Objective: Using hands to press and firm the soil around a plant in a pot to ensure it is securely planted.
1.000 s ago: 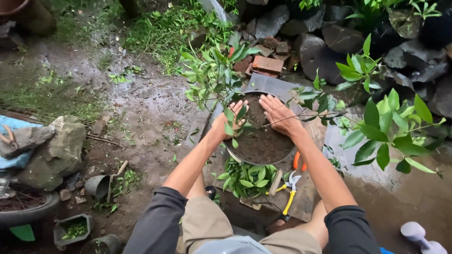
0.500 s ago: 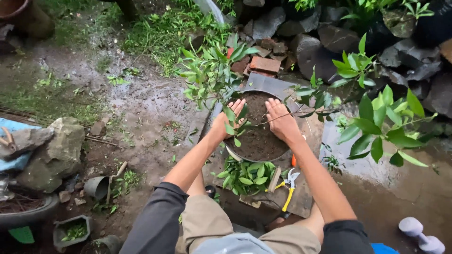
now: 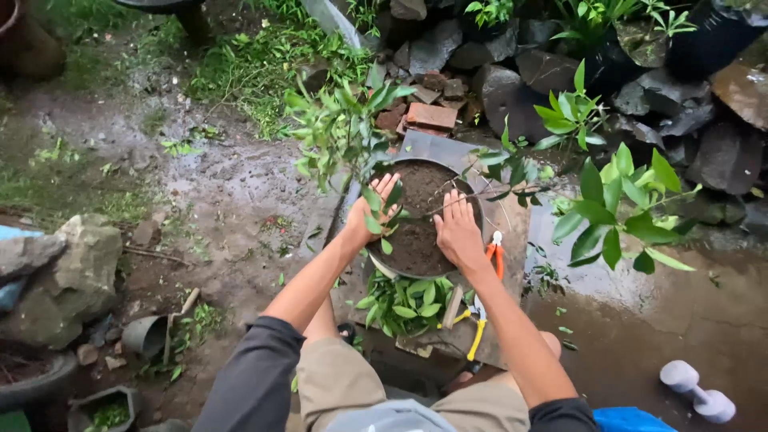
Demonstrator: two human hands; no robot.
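We look down on wet, muddy garden ground with dark rocks (image 3: 552, 72) and bricks (image 3: 430, 116) beyond. A round pot (image 3: 382, 264) filled with dark soil (image 3: 420, 228) sits on a grey slab (image 3: 512, 220) before our knees. Our left hand (image 3: 374, 210) and right hand (image 3: 458, 230) lie flat on the soil, fingers spread, gripping nothing, on either side of a thin-stemmed leafy plant (image 3: 344, 132). Orange-handled pliers (image 3: 496, 254) and cut leaves (image 3: 404, 300) lie just beside the pot.
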